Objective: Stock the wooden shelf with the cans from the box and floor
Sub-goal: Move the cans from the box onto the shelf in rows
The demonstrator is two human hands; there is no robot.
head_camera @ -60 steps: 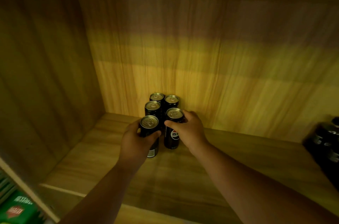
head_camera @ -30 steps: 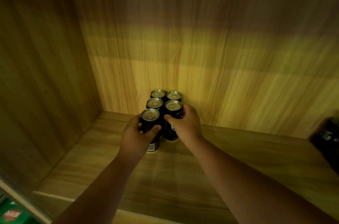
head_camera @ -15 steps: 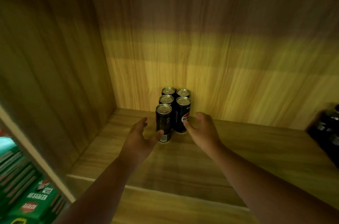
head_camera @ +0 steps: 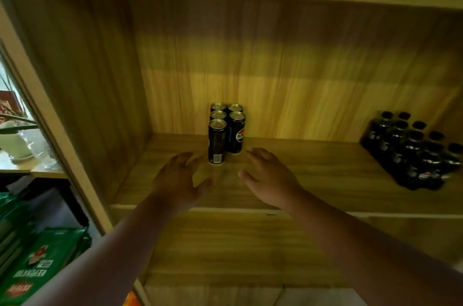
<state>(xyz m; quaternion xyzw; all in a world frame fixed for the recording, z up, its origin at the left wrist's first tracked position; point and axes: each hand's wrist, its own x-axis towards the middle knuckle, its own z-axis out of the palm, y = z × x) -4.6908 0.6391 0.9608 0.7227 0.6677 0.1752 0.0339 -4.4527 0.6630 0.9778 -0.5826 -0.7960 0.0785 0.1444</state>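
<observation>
Several slim black cans (head_camera: 226, 130) stand upright in two rows on the wooden shelf (head_camera: 313, 175), against its back wall near the left corner. The front left can (head_camera: 217, 141) stands a little nearer than the front right can (head_camera: 236, 132). My left hand (head_camera: 179, 179) hovers in front of the cans, fingers apart, holding nothing. My right hand (head_camera: 269, 176) is beside it on the right, also spread and empty. Neither hand touches a can.
A shrink-wrapped pack of dark bottles (head_camera: 413, 150) sits at the right end of the shelf. The shelf's left side panel (head_camera: 75, 95) stands close to the cans. Green cartons (head_camera: 37, 263) lie low on the left, outside the shelf. A white pot (head_camera: 15, 145) stands beyond them.
Both hands let go of the two front cans and drew back towards me. The view has pulled away from the shelf, so the cans look smaller.
</observation>
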